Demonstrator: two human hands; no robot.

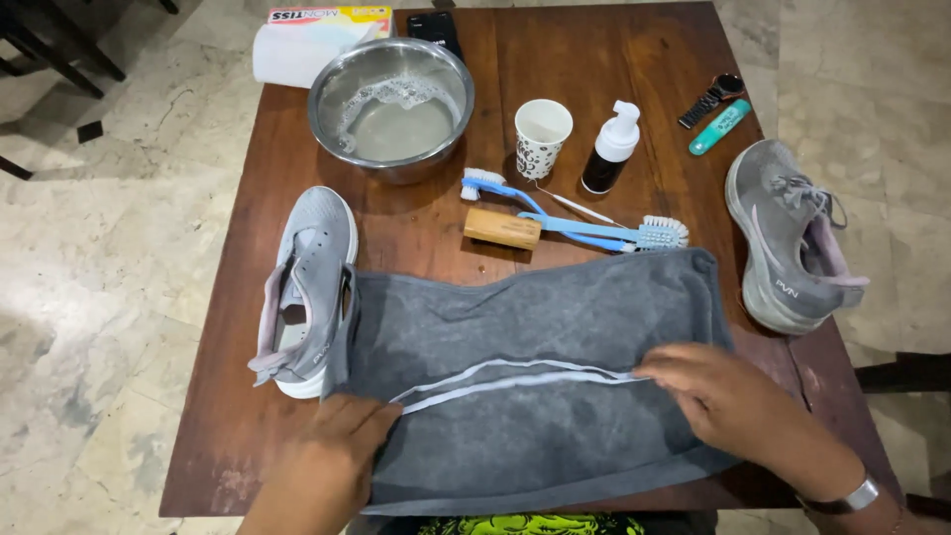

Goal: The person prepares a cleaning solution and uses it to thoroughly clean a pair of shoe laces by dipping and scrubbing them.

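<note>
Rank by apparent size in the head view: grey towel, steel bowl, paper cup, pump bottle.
1. grey towel
2. steel bowl
3. and 4. paper cup and pump bottle: too alike to rank.

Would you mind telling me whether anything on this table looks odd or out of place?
The left shoe has no laces; two white laces lie on the grey towel between the hands. The right shoe hangs over the table edge.

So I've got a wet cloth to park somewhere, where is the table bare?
Bare wood lies left of the steel bowl, down to the laceless grey shoe, and at the back between the white pump bottle and black wristwatch. The middle is crowded with blue brushes; the grey towel fills the front.
</note>
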